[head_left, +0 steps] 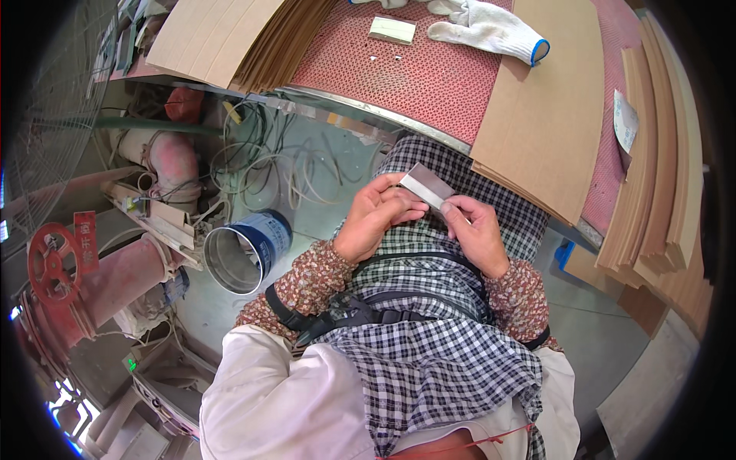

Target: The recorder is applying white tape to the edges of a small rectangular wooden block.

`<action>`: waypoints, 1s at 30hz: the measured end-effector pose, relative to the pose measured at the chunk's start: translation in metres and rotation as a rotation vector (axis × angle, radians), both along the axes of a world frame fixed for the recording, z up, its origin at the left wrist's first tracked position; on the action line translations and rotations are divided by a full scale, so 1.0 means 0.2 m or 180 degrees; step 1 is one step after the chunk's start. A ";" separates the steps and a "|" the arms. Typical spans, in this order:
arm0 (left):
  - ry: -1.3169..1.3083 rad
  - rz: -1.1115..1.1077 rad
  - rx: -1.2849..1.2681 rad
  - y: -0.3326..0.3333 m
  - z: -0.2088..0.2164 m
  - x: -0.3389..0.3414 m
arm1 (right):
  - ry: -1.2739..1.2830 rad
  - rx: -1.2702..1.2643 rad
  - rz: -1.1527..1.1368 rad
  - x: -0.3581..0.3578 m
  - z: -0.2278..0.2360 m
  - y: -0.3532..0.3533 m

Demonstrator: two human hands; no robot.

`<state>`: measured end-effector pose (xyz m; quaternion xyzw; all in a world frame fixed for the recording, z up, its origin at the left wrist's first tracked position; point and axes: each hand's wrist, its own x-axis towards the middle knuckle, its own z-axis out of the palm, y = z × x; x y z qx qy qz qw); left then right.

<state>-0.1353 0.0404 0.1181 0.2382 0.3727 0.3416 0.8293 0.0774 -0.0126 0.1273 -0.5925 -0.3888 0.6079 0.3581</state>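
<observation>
**Small grey strip being held up over the lap, beside the board-stacked tabletop**

Workshop clutter is surrounding a person who is sitting below a red-matted tabletop [414,77], and both bare hands are meeting over a checked apron. The left hand [376,218] is curling its fingers around the near end of a thin, flat grey strip [426,186], pinching it closed. The right hand [479,234] is gripping the strip's lower right end between thumb and fingertips, so the piece is hanging between the two hands, tilted, well clear of the tabletop.

Judging by this, the work is looking to be at an early or middle stage: the strip is only being handled or inspected, and nothing is showing it applied to any board yet.

Further out, stacks of brown boards [548,115] are lying on the tabletop, with a white work glove [491,29] and a small pale block [392,29] resting on the mat. On the floor to the left, a blue-sided metal can [245,253] is lying beside tangled cables [261,165] and a pink pipe with a red handwheel [50,261]
</observation>
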 end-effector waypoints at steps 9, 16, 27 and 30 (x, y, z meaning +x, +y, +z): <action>0.0386 -0.0226 0.0102 0.00 -0.02 0.03 | -0.0123 -0.0012 0.0044 -0.04 0.03 -0.01; 0.0501 -0.0082 0.0377 -0.03 -0.04 0.07 | -0.0409 0.0129 0.0125 -0.06 0.04 -0.02; 0.0160 -0.0182 -0.0030 0.00 -0.08 0.00 | -0.0472 0.0101 0.0076 -0.08 0.08 -0.03; 0.0021 -0.0313 -0.0244 0.02 -0.08 -0.02 | -0.0444 0.0260 0.0076 -0.08 0.07 -0.04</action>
